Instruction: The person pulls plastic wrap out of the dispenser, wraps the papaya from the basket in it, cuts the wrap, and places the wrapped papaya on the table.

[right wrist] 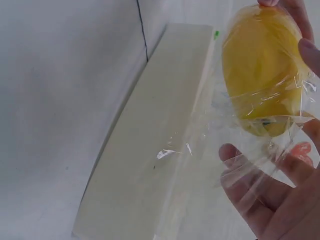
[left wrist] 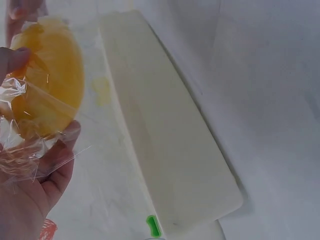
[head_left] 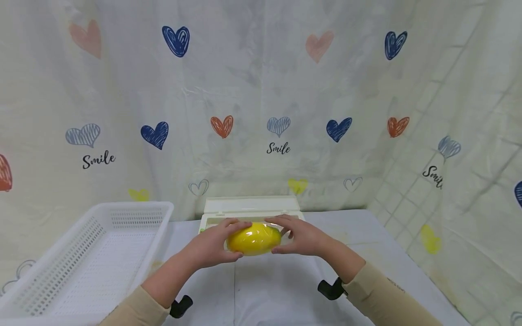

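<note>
A yellow oval fruit [head_left: 254, 239], like a mango, is held up between both hands and wrapped in clear cling film [right wrist: 272, 100]. My left hand [head_left: 214, 242] grips its left end, fingers on top and thumb below. At the other end, my right hand [head_left: 303, 235] holds it with curved fingers and a thumb at the lower edge. Loose film [left wrist: 30, 155] drapes over the fingers in both wrist views. Behind the fruit lies a long white cling film box [head_left: 250, 204], its lid raised; the hands and fruit hide part of it.
A white plastic basket [head_left: 136, 206] with perforated walls stands at the left. The table [head_left: 346, 240] has a white cover. A curtain [head_left: 253, 90] printed with hearts hangs close behind the box and along the right side.
</note>
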Motion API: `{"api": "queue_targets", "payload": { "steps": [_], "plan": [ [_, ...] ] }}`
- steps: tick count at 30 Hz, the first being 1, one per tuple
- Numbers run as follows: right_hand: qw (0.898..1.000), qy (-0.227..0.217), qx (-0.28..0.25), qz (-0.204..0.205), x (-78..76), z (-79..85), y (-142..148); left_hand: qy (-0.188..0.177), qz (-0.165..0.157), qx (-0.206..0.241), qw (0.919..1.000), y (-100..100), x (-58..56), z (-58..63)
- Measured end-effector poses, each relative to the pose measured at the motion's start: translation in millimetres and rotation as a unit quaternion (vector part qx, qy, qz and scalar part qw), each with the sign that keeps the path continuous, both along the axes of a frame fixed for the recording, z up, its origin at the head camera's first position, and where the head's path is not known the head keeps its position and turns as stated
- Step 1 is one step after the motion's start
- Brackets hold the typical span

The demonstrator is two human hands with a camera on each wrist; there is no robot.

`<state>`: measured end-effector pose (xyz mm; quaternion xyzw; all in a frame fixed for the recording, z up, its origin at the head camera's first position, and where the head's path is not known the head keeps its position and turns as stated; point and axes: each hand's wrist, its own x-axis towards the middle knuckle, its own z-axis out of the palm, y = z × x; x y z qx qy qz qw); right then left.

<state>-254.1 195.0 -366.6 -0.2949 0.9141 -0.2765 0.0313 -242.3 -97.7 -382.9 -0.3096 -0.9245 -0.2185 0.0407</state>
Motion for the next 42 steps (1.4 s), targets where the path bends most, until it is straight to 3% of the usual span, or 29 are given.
{"api": "queue_targets", "payload": {
  "steps": [3, 6, 8, 12, 16, 19, 26, 31, 36, 42],
  "plan": [
    [0.998, 0.051, 0.025, -0.016, 4.4, -3.7, -0.3, -0.006, 0.001, 0.007, 1.0000, -0.6, -0.6, -2.5],
    [0.990, 0.130, 0.053, 0.007, 7.7, -11.1, -4.2, -0.015, 0.005, 0.010, 0.9998, -1.5, -1.8, -5.0],
    [0.980, 0.187, 0.059, 0.037, 6.9, -18.2, -7.9, -0.019, 0.003, 0.011, 0.9998, -2.0, -3.6, -6.3],
    [0.950, 0.296, 0.063, 0.076, 0.4, -31.0, -12.8, -0.022, -0.010, 0.014, 0.9996, -3.1, -8.4, -8.1],
    [0.931, 0.345, 0.060, 0.099, -5.8, -38.9, -14.1, -0.026, -0.021, 0.015, 0.9994, -4.7, -11.3, -8.4],
    [0.935, 0.333, 0.051, 0.111, -7.4, -40.5, -14.8, -0.035, -0.021, 0.013, 0.9991, -5.9, -11.9, -8.2],
    [0.971, 0.220, 0.027, 0.089, -7.8, -37.0, -17.9, -0.048, 0.021, 0.007, 0.9986, -10.0, -7.3, -4.7],
    [0.985, 0.155, 0.029, 0.069, -10.4, -35.2, -20.3, -0.037, 0.046, -0.007, 0.9982, -13.8, -5.3, -5.1],
    [0.994, 0.095, 0.022, 0.047, -15.9, -33.2, -22.0, 0.035, 0.042, -0.023, 0.9982, -17.3, -6.6, -7.0],
    [0.999, 0.028, 0.001, 0.041, -25.7, -29.8, -24.8, 0.145, -0.009, -0.067, 0.9872, -15.6, -14.0, -18.3]
  ]
}}
